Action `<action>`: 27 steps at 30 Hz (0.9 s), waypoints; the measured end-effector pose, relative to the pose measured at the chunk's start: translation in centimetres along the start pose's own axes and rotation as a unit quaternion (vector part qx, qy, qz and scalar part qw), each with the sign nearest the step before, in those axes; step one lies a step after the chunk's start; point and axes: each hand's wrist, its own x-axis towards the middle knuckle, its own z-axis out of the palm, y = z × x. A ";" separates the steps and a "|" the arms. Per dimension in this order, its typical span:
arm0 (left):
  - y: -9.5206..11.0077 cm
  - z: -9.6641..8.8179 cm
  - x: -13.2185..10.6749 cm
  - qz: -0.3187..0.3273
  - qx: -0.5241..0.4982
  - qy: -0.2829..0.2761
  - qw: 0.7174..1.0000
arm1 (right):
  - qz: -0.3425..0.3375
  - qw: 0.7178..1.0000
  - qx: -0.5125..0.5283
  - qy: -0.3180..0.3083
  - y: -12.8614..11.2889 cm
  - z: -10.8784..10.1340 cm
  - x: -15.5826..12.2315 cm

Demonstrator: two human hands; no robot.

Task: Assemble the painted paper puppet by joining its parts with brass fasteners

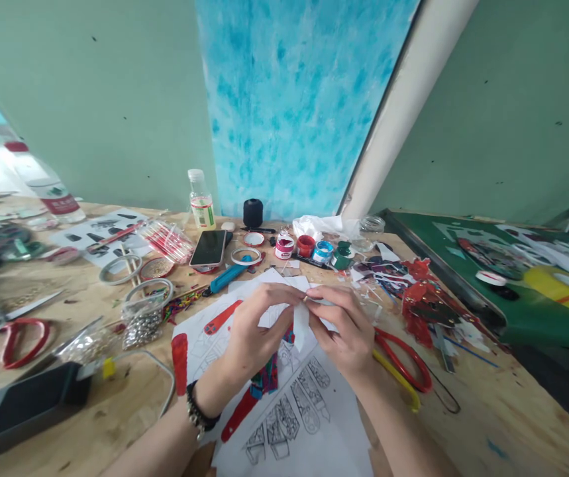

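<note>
Both your left hand (252, 336) and right hand (346, 329) are pinched pretty much closed on that little white strip (302, 329), up over the printed sheets (340, 434) toward their far edge

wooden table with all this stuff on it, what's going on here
A person's left hand and right hand meet at the fingertips around a small white piece, held over paper sheets printed with outlined shapes. Red pieces lie on and beside the sheets. Beyond the hands stand small open jars of colour, with a dark-screened phone to their left.
</note>
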 end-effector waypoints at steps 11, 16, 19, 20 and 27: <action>-0.7 -0.1 0.1 -0.117 -0.072 0.006 0.990 | 0.010 1.000 0.021 -0.019 -0.4 0.1 0.3; -0.3 0.1 0.6 -0.160 -0.146 0.019 0.976 | 0.034 0.998 0.044 -0.023 -0.6 0.1 0.4; 0.0 0.0 0.8 -0.164 -0.161 0.019 0.973 | 0.051 0.997 0.057 -0.019 -0.7 0.2 0.5; 0.1 -0.1 0.8 -0.162 -0.160 0.020 0.974 | 0.055 0.996 0.061 -0.017 -0.7 0.2 0.5; 0.0 -0.4 0.7 -0.118 -0.126 0.014 0.985 | 0.064 0.996 0.061 -0.001 -1.0 0.3 0.6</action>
